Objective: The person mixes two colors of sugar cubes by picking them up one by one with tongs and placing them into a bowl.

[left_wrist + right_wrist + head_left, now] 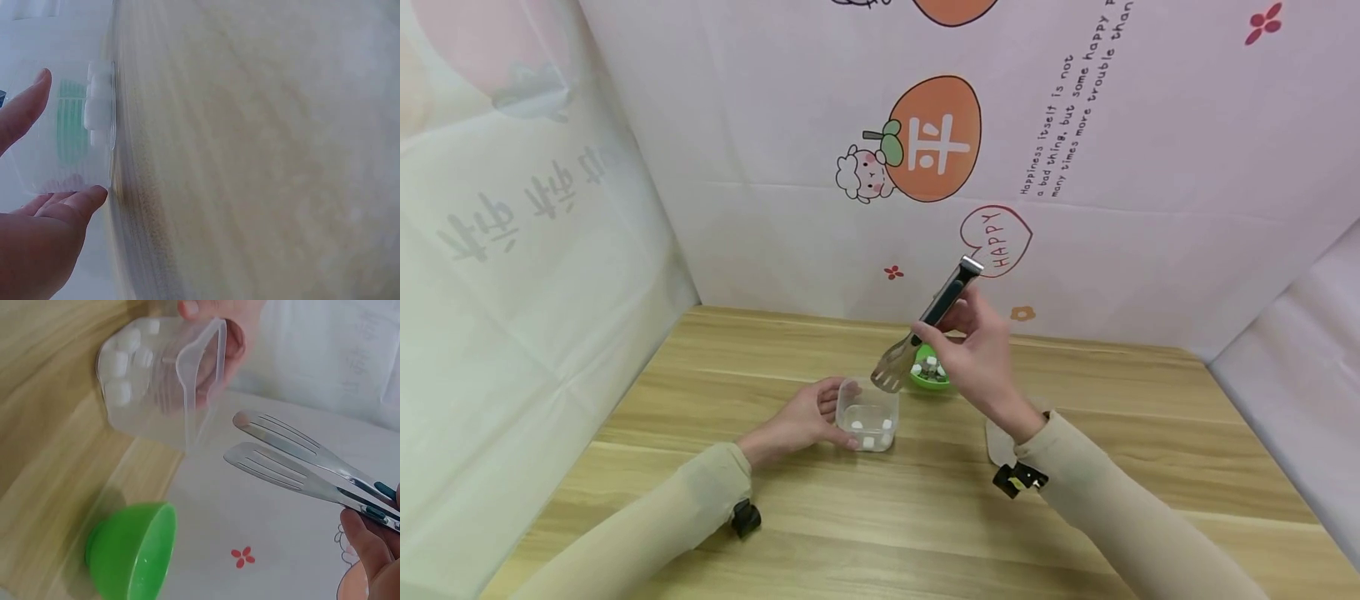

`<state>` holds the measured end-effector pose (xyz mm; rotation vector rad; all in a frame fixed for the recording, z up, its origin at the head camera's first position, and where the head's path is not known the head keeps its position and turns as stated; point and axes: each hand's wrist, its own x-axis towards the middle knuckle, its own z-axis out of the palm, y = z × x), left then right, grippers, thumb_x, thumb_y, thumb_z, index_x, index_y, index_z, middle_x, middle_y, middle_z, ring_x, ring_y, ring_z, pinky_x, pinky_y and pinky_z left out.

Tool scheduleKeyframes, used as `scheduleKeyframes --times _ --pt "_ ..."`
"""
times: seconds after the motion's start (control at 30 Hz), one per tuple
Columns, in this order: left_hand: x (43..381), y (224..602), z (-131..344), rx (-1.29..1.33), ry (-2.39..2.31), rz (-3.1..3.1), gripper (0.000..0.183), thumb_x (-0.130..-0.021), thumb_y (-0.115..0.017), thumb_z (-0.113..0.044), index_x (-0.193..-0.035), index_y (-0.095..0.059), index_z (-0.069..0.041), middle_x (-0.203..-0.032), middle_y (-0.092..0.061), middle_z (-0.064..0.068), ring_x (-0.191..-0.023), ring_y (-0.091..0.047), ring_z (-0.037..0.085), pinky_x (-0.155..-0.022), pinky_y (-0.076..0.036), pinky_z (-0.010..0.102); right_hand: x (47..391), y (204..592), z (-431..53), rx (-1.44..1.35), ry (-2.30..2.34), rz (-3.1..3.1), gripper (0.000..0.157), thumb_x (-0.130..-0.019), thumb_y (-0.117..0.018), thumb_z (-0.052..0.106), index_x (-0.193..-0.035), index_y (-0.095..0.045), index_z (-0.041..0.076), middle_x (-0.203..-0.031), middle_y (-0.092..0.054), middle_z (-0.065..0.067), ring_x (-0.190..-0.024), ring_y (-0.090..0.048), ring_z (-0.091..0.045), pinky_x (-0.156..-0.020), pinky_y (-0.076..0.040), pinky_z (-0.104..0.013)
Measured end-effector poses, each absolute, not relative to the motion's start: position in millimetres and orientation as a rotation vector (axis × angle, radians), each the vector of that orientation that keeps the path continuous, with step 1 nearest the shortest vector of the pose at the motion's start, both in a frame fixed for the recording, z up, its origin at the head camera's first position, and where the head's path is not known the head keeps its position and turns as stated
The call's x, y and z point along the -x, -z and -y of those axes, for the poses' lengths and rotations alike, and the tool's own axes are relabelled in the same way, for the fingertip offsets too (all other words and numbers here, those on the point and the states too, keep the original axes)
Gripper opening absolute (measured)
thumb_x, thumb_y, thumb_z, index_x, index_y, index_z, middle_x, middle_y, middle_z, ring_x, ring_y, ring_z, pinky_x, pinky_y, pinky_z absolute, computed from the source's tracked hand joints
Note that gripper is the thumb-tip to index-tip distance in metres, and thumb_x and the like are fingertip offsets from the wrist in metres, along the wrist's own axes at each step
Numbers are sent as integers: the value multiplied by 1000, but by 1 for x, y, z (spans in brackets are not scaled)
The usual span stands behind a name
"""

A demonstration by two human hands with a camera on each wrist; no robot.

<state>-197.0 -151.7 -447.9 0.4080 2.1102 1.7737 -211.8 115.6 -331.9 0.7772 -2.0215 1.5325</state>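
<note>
In the head view my left hand (pixel 801 423) holds the side of a clear plastic container (pixel 887 408), thumb at the front and fingers behind. Several white cubes (pixel 117 392) lie on the container's bottom. My right hand (pixel 976 360) grips slotted metal tongs (pixel 950 297) by their dark handles. The tong heads (pixel 269 465) hang above the container's far right rim in the head view; the right wrist view has them slightly apart with nothing between. Just behind the container, a green bowl (pixel 930 385) holds more white cubes, partly covered by the tongs and right hand.
A pale, flat lid-like piece (pixel 998 444) lies on the wooden table (pixel 880 525), partly under the right wrist. A printed sheet (pixel 790 208) rises behind the table's far edge. White sheets hang at both sides.
</note>
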Motion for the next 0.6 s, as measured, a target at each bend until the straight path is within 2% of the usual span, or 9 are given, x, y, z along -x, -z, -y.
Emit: scheduleKeyframes --times 0.33,0.6 --pt "199 449 153 -438 -1756 -2111 98 -78 -92 1 -157 -35 6 -152 -53 23 -142 -49 39 -117 -45 44 205 351 -96 -813 -1576 2075 37 -87 -84 -4 -115 -61 5 -87 -74 -6 -76 -73 -21 -63 -66 -32" --pt "198 448 152 -465 -1791 -2070 94 -78 -90 6 -156 -37 7 -150 -55 23 -140 -52 38 -114 -48 42 203 367 -85 -856 -1563 2163 38 -88 -84 0 -118 -61 6 -85 -75 -5 -74 -73 -19 -63 -64 -31"
